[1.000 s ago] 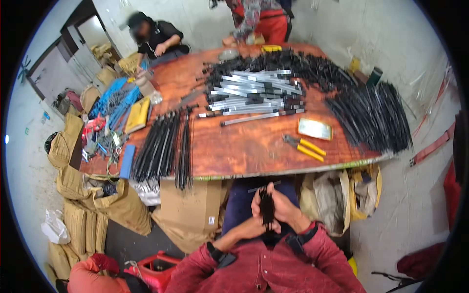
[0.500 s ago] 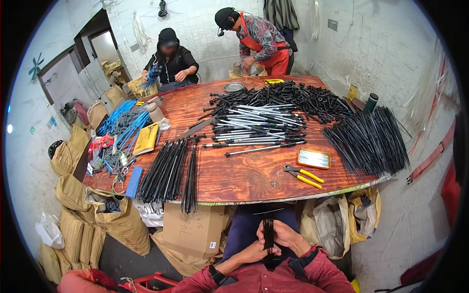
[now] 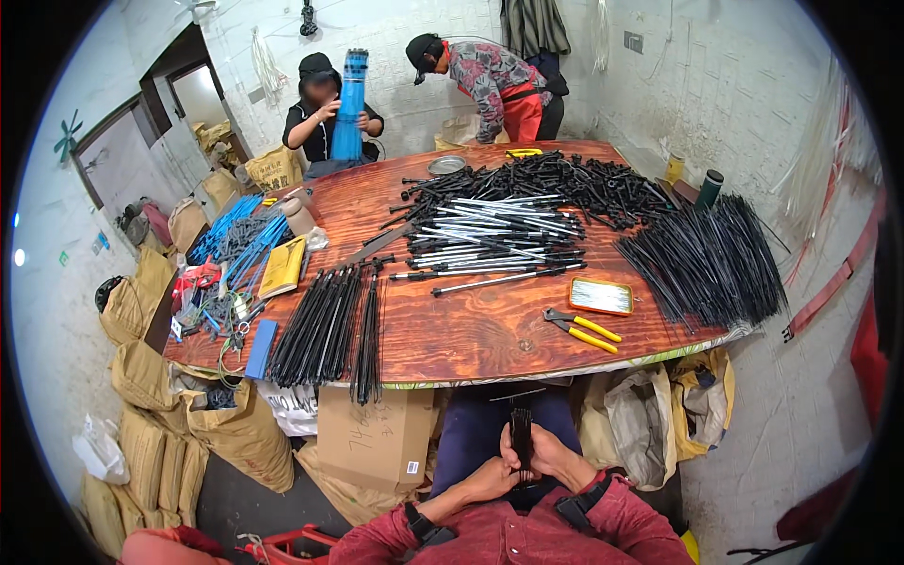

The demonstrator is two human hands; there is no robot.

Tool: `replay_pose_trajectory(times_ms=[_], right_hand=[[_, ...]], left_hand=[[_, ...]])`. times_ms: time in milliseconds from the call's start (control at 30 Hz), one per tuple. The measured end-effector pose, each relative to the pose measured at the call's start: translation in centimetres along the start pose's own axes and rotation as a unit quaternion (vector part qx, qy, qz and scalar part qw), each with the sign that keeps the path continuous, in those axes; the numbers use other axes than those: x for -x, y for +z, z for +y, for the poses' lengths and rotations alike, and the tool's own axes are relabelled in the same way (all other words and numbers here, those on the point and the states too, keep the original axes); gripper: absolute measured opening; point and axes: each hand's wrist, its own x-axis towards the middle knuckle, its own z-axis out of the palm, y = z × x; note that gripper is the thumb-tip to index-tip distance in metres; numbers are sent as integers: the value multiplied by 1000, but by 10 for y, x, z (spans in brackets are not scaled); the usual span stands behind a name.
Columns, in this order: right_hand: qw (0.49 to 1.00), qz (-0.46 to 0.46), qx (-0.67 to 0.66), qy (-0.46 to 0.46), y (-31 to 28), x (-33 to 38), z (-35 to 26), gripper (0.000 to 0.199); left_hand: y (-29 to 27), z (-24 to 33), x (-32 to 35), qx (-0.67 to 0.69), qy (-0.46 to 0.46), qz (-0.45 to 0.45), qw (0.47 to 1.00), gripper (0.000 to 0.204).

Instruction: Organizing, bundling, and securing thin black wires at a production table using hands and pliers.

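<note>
Above my lap I hold a bundle of thin black rods upright in both hands. My left hand is closed round its lower part. My right hand wraps the bundle from the right side. The far ends of the rods stick out beyond my fingers. A thin pale metal wire lies across my dark trousers, just beyond the bundle and apart from it.
On the wooden table lie yellow-handled pliers, a tray of pale pins, silver-and-black rods, black rod bundles and long black strips. A cardboard box and sacks stand below. Two people work beyond the table.
My hands have shifted slightly and still grip the bundle. Across the table, the seated person has raised a blue bundle upright. The standing person has bent lower over a sack.
</note>
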Motion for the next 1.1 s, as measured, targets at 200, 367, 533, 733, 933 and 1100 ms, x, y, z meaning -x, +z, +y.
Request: replay_pose_trajectory(times_ms=[200, 367, 533, 733, 933, 1100], right_hand=[[998, -4, -45, -33, 13, -7, -28, 38], [997, 8, -60, -52, 3, -9, -34, 34], [995, 18, -88, -39, -10, -1, -28, 31], [997, 57, -4, -43, -18, 7, -40, 54], [996, 66, -26, -57, -26, 12, -45, 48], [994, 79, -32, -74, -25, 21, -49, 34]], left_hand=[[-24, 49, -6, -113, 14, 69, 991, 20], [-28, 65, -18, -102, -20, 34, 994, 23], [-16, 31, -27, -67, 26, -15, 997, 31], [-108, 76, -43, -142, 19, -173, 974, 29], [-216, 137, -100, -305, 72, 195, 929, 27], [-282, 101, -143, -486, 46, 331, 808, 29]])
